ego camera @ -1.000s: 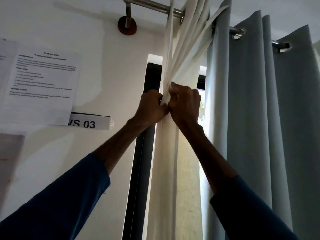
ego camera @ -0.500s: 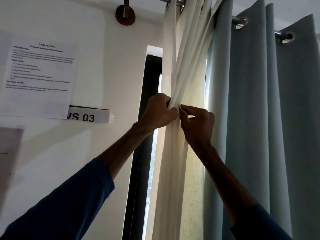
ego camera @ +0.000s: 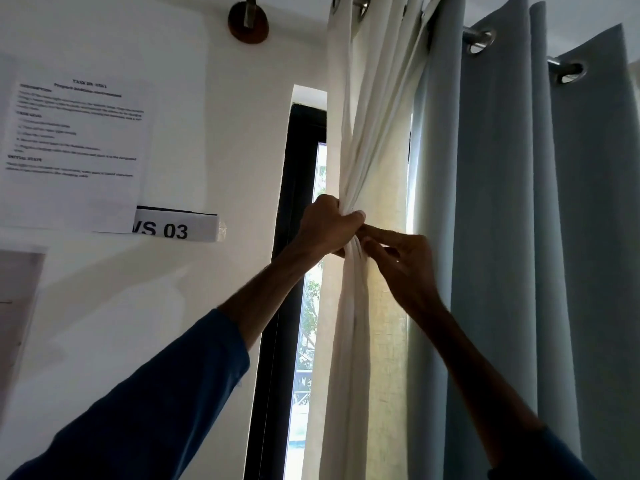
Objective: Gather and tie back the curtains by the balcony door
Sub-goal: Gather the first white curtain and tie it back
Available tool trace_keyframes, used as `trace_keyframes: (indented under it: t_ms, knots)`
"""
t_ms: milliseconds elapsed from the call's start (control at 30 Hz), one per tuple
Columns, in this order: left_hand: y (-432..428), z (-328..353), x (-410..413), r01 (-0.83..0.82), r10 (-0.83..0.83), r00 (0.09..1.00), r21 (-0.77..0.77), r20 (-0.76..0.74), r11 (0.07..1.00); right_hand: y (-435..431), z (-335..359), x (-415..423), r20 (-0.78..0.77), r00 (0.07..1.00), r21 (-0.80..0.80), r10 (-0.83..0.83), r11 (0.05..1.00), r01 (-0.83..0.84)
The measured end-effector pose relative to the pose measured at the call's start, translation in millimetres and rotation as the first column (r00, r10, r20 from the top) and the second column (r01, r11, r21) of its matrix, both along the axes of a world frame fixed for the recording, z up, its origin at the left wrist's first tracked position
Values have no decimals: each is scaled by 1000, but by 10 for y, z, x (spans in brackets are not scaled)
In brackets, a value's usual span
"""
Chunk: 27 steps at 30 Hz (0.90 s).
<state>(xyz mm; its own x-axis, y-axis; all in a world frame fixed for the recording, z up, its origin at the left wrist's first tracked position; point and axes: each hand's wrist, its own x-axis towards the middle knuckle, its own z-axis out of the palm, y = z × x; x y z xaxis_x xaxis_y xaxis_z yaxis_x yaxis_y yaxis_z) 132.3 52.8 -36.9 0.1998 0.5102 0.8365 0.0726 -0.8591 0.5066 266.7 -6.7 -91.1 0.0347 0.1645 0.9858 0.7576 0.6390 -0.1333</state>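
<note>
A cream sheer curtain (ego camera: 377,140) hangs from the metal rod (ego camera: 479,36) and is bunched into folds at about head height. My left hand (ego camera: 327,230) grips the bunched folds from the left, fingers curled round them. My right hand (ego camera: 401,261) reaches in from the right, its fingertips pinching the cream fabric just beside my left hand. A grey-blue eyelet curtain (ego camera: 526,220) hangs to the right, loose and ungathered. No tie-back is visible.
The dark frame of the balcony door (ego camera: 294,188) stands left of the cream curtain, with daylight and greenery through the glass. On the white wall are a printed sheet (ego camera: 76,140), a "VS 03" label (ego camera: 173,226) and the rod's round wooden bracket (ego camera: 248,22).
Both hands have slid lower down the cream curtain. My right hand has gone from a closed grip against the left to outstretched fingers pinching the folds. The view tilted upward slightly.
</note>
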Motion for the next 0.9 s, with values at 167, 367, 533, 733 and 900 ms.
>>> trace_keyframes:
  t_ms: [167, 367, 533, 733, 900]
  knots:
    - [-36, 31, -79, -106, 112, 991, 88, -69, 991, 77, 173, 258, -270, 962, -15, -52, 999, 50]
    - [-39, 64, -303, 4, 18, 981, 112, -193, 994, 236, 451, 459, -495, 865, -420, 79, 850, -318]
    - [-33, 21, -398, 230, -221, 960, 31, -174, 973, 220, 288, 439, -531, 742, -496, 410, 559, -664]
    - [-43, 16, -445, 298, -304, 943, -63, -137, 952, 147, 188, 390, -513, 760, -455, 398, 625, -634]
    - [-82, -172, -429, 48, -26, 957, 69, -289, 997, 117, 65, 376, -494, 851, -405, 181, 818, -409]
